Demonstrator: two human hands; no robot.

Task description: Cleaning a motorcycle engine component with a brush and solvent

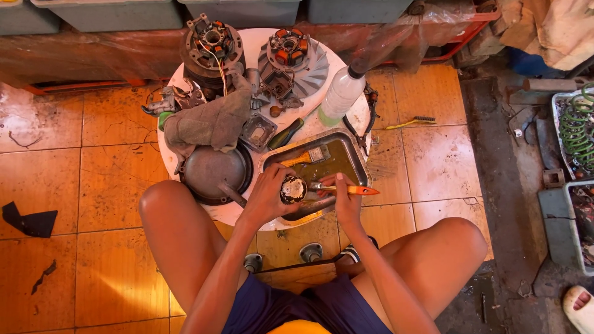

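- Evidently the cleaning was mid-way: the left hand (267,196) wrapped its fingers around a small round metal part (293,188), holding it over the near end of the steel tray (354,150), which held a shallow pool of murky liquid.
- Its fingers were curled snugly about the part's side, thumb across the front; the part's dark face pointed up.
- The right hand (344,199) pinched an orange-handled brush (349,189), fingers pressed together on the handle, the bristle end lying against the part.
- A second, wider paintbrush (307,158) lay in the tray, apart from the hands.
- By my judgement much was left: two wound stators (213,38), a finned wheel (309,62), a dark round pan (213,170) and a grey rag (213,120) crowded the round white table (257,40), and several looked grimy.
- Open room was scant. The tray overhung the table's near edge between the bare knees, a plastic bottle (341,93) stood just beyond it, and a screwdriver (286,134) lay beside its far corner.
- Freer space lay on the tiled floor (93,247) to the left.
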